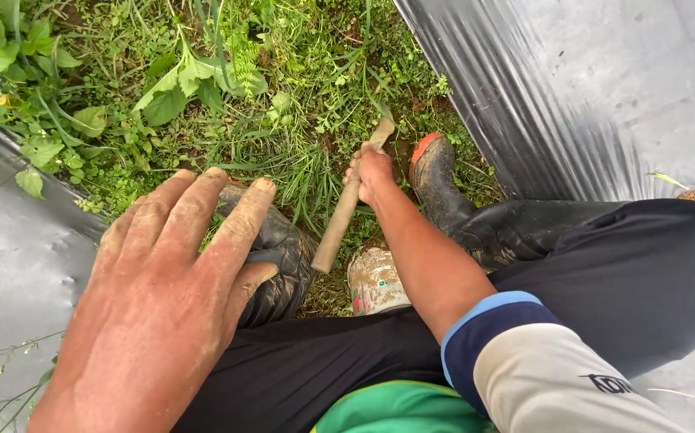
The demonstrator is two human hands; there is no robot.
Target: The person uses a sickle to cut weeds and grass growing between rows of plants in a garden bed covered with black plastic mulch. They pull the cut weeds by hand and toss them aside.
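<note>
Right hand (373, 172), at centre frame, is clamped around a wooden tool handle (346, 207) whose upper end runs into the grass and weeds (299, 120) of the strip; the working end is hidden among the blades, so its kind cannot be told. Left hand (163, 297), lower left and close to the camera, is spread flat with fingers apart and holds nothing; soil is smeared over its back and fingertips. Beneath it lies one muddy black rubber boot (283, 273), and a second boot (444, 192) with an orange-tipped toe stands just right of the handle. A mud-coated container (375, 281) sits between the knees, near the butt of the handle. Black plastic mulch sheeting (588, 88) fills the upper right, and another sheet (11, 240) covers the left edge, with the vegetated strip between them. Judged from this view, the weeding is at an early stage: dense green growth stands across the strip, no pulled plants or cleared soil show near the tool, and nearly all the strip in view remains to be worked
</note>
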